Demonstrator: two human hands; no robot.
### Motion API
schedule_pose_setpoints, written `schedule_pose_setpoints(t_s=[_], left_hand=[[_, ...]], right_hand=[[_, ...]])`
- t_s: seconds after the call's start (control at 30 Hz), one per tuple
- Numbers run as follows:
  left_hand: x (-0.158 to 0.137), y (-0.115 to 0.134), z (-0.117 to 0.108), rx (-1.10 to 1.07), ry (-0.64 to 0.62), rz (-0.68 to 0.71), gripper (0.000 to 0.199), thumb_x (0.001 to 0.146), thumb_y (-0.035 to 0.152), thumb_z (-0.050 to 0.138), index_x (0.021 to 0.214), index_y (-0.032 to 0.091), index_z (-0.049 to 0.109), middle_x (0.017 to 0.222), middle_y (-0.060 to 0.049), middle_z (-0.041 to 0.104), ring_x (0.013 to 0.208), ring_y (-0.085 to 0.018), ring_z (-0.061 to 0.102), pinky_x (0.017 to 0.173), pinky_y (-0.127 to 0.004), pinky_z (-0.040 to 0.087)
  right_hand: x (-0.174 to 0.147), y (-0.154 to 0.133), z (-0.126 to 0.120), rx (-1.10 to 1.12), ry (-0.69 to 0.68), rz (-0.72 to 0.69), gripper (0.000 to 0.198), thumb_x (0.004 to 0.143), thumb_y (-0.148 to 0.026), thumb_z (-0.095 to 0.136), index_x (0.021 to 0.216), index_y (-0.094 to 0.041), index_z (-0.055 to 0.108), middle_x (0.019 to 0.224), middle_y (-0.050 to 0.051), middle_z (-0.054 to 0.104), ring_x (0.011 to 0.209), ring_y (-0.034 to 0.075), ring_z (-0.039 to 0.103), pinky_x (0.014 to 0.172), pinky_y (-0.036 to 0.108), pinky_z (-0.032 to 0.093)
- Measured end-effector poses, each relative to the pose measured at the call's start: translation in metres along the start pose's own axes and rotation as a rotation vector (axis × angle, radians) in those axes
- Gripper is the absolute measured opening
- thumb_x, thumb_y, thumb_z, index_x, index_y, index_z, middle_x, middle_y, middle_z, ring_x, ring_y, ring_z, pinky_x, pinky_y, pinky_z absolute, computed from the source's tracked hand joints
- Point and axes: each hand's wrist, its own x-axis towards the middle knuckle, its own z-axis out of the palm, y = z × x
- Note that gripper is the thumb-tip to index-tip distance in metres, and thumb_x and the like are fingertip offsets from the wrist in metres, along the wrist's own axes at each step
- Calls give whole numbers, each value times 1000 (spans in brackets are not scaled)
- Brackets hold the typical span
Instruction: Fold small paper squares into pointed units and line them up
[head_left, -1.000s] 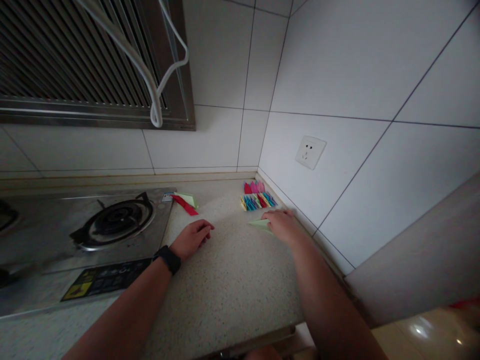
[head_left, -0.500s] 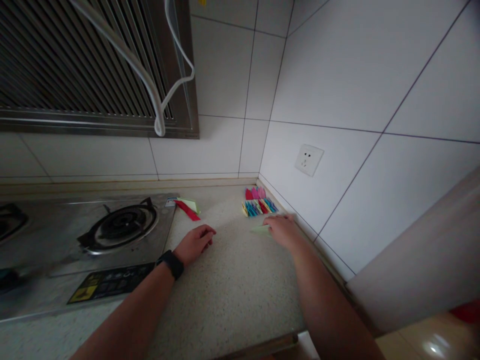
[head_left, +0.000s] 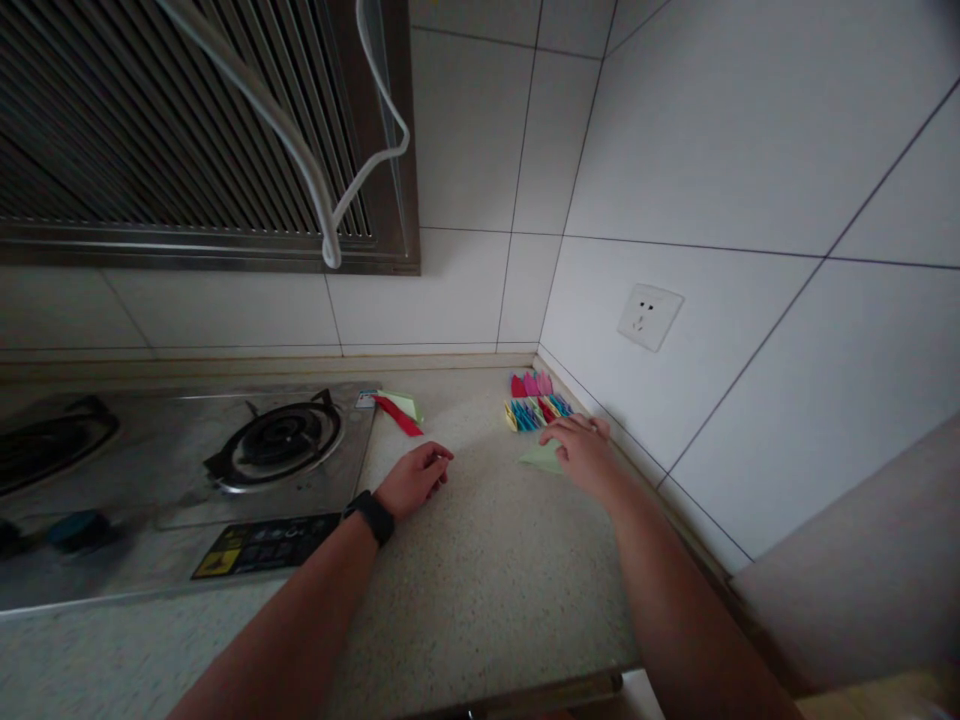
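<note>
My right hand [head_left: 583, 452] is over a pale green folded paper [head_left: 541, 457] on the counter, its fingers arched and a gap showing between thumb and forefinger. Part of the paper is hidden under the hand. Just behind it stand small colourful folded paper pieces [head_left: 531, 413] in two rows, pink and red at the back, mixed colours in front. My left hand [head_left: 415, 480], with a dark watch [head_left: 370, 516] on the wrist, is low over the counter, fingers loosely curled, nothing visible in them. Beyond it lie a red folded paper [head_left: 399, 415] and a light green one [head_left: 403, 404].
A gas stove [head_left: 289, 440] is on the left of the speckled counter [head_left: 480, 590]. Above it hangs a range hood [head_left: 247, 255] with a white cable [head_left: 300, 150]. The tiled wall on the right carries a socket [head_left: 649, 316].
The view has swung a little left. My right hand has risen slightly and its fingers have parted over the green paper, which shows more of its face. My left hand keeps its pose.
</note>
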Motion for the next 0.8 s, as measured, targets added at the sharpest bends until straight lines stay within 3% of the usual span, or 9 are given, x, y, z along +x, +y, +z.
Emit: schedule_pose_setpoints(t_s=[0.2,0.37,0.43,0.57,0.67,0.8], left_hand=[[3,0,-1,-73,28,-18,28,84,38,49,101,16,55,70,0,53,55,-10,50,45,-19,35],[4,-2,0,-91,46,-2,27,83,36,51,101,16,56,68,0,52,54,-9,50,43,-18,35],[4,-2,0,-86,78,5,27,84,37,50,100,16,56,67,0,51,52,-10,48,41,-18,35],[4,-2,-6,-74,176,37,28,84,34,48,108,18,52,72,0,51,58,-12,50,42,-19,37],[0,2,-14,101,231,112,30,85,28,48,114,20,49,79,-1,53,67,-14,53,53,-24,45],[-7,8,-24,579,324,244,29,83,19,50,111,20,55,92,-7,59,89,-20,56,85,-35,45]], right_hand=[[12,-44,5,229,172,-228,26,78,-3,44,69,-20,61,73,3,62,82,19,52,84,33,35],[30,-99,21,277,27,-407,23,77,-4,46,71,-20,62,69,3,61,74,17,53,79,30,37],[35,-115,35,275,-71,-410,20,77,-6,49,71,-20,62,68,2,62,70,16,54,73,28,37],[35,-132,62,357,-137,-339,18,75,-7,50,68,-19,60,66,2,62,64,14,54,63,24,35],[35,-133,72,531,-137,-334,21,72,-3,46,68,-19,59,64,-1,61,62,12,53,63,22,34],[39,-127,78,743,-208,-343,21,67,-2,45,62,-19,57,58,-4,55,57,10,51,60,20,33]])
